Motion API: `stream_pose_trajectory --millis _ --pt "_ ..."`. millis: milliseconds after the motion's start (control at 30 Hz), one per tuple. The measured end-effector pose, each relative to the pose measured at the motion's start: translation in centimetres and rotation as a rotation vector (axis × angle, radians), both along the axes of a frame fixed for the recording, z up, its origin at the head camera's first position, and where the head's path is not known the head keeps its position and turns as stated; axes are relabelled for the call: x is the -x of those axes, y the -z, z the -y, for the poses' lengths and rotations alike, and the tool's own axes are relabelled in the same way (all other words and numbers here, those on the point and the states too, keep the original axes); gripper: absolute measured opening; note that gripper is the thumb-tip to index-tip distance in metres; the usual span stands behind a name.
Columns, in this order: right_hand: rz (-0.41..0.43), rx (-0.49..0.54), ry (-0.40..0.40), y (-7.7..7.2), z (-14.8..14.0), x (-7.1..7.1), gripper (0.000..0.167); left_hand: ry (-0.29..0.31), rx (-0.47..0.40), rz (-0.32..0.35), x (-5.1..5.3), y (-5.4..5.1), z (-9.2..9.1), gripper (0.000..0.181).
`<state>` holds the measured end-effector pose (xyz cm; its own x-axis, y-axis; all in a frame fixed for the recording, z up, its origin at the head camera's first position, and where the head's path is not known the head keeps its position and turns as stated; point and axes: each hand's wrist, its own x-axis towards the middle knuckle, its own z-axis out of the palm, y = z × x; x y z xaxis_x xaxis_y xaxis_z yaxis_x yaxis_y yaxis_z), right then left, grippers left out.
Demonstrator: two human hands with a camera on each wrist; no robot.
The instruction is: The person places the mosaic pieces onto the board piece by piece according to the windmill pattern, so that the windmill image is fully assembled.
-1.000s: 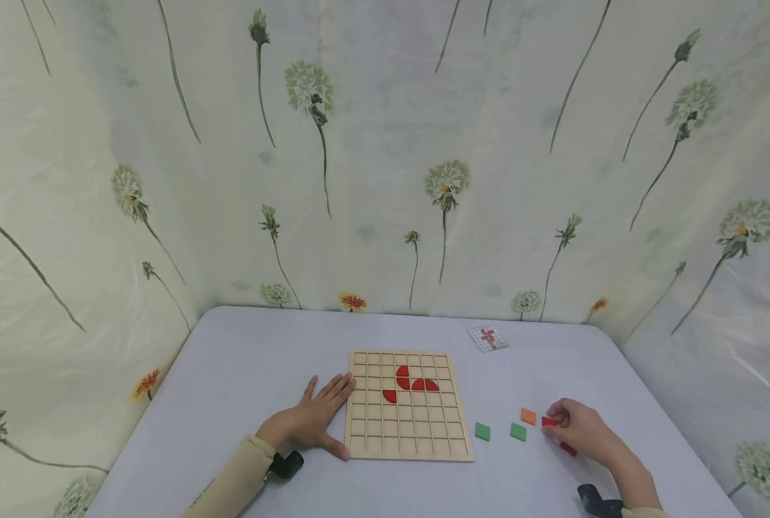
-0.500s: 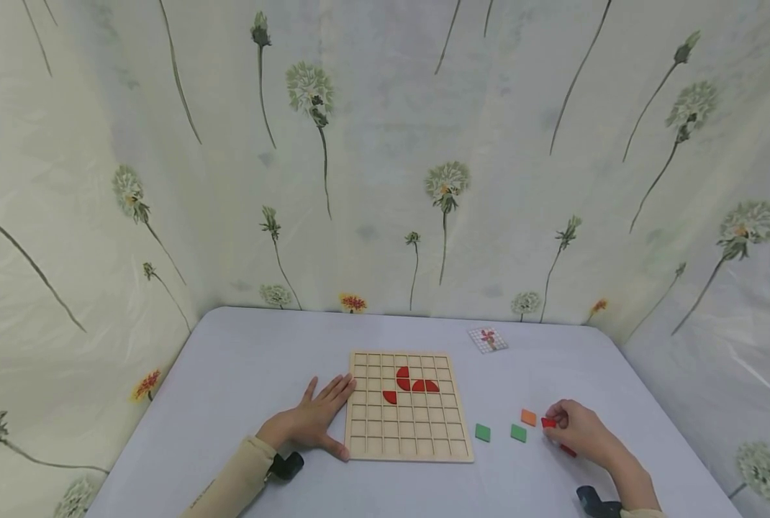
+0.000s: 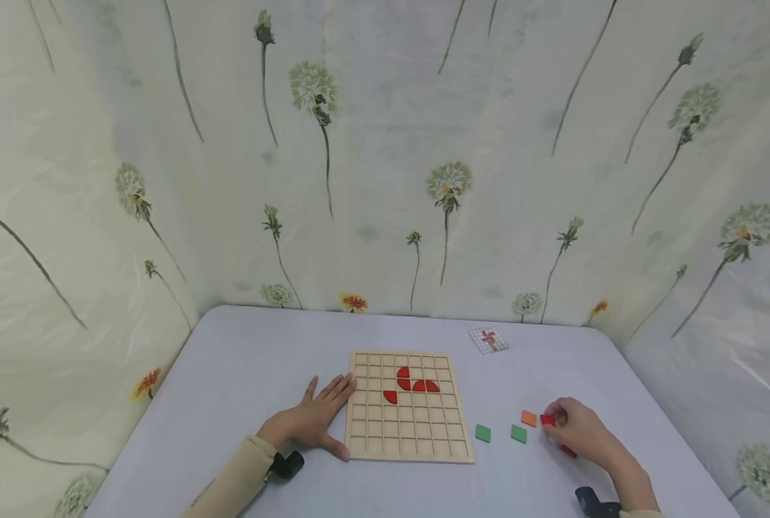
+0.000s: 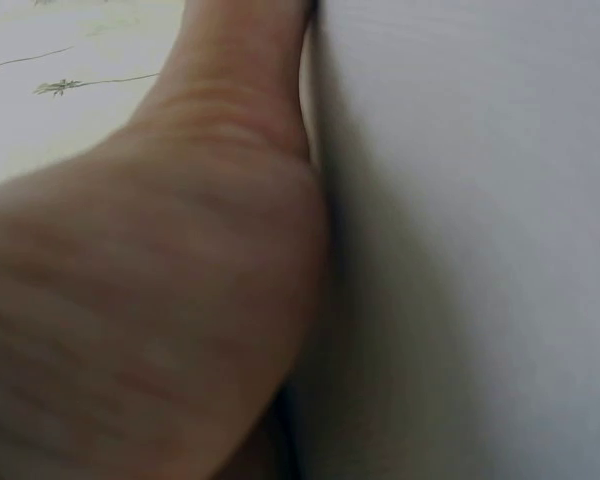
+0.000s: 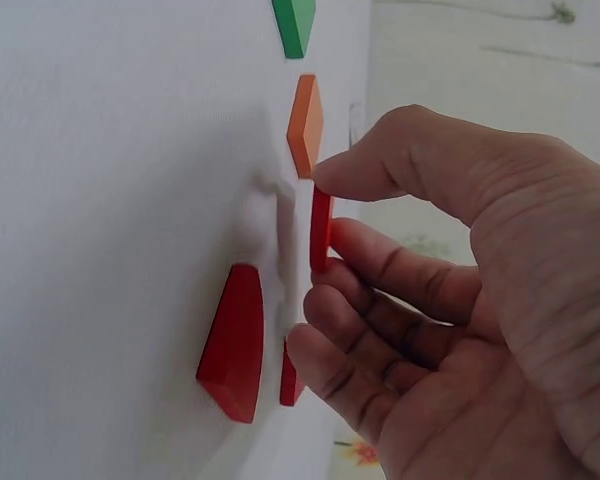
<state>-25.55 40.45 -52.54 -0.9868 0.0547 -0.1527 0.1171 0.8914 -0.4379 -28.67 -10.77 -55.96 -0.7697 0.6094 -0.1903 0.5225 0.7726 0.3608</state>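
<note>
My left hand (image 3: 312, 419) lies with fingers spread on the white table, its fingertips and thumb touching the left edge of the wooden grid board (image 3: 407, 447). Several red quarter-circle tiles (image 3: 391, 397) sit in cells of the board's upper half. Out to the right, my right hand (image 3: 578, 430) pinches a red tile (image 5: 321, 228) between thumb and fingers, just off the tabletop. Below it lie another red tile (image 5: 232, 345) and a further red tile (image 5: 292, 380), partly hidden behind a fingertip. In the left wrist view, only part of the hand and the table show.
An orange tile (image 3: 529, 418) lies beside the right hand. Between it and the board are one green tile (image 3: 518, 433) and a second green tile (image 3: 483, 432). A small pattern card (image 3: 488, 340) lies behind the board's right corner. A flower-printed curtain (image 3: 372, 180) surrounds the table.
My right hand has shifted very slightly up and away with the pinched red tile. The left hand and the board have stayed in place.
</note>
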Motion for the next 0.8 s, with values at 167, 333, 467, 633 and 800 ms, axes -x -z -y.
stream_pose_trajectory --millis 167,333,467,633,800 --pt "0.002 -0.017 -0.004 -0.3 0.7 0.4 0.036 0.001 0.002 -0.006 0.0 -0.1 -0.1 0.131" --pt "-0.016 -0.007 -0.032 -0.3 1.8 0.8 0.036 0.003 0.001 -0.007 0.0 -0.3 -0.1 0.130" --pt "-0.060 0.004 -0.082 -0.8 3.3 1.0 0.031 -0.007 0.006 -0.002 0.0 -0.5 -0.1 0.130" --pt "-0.112 0.018 -0.137 -1.3 5.7 1.5 0.028 -0.011 0.007 -0.002 0.0 -0.5 -0.1 0.130" --pt "-0.125 0.018 -0.165 -1.3 8.7 2.4 0.026 -0.010 0.009 -0.001 0.0 -0.4 -0.2 0.130"
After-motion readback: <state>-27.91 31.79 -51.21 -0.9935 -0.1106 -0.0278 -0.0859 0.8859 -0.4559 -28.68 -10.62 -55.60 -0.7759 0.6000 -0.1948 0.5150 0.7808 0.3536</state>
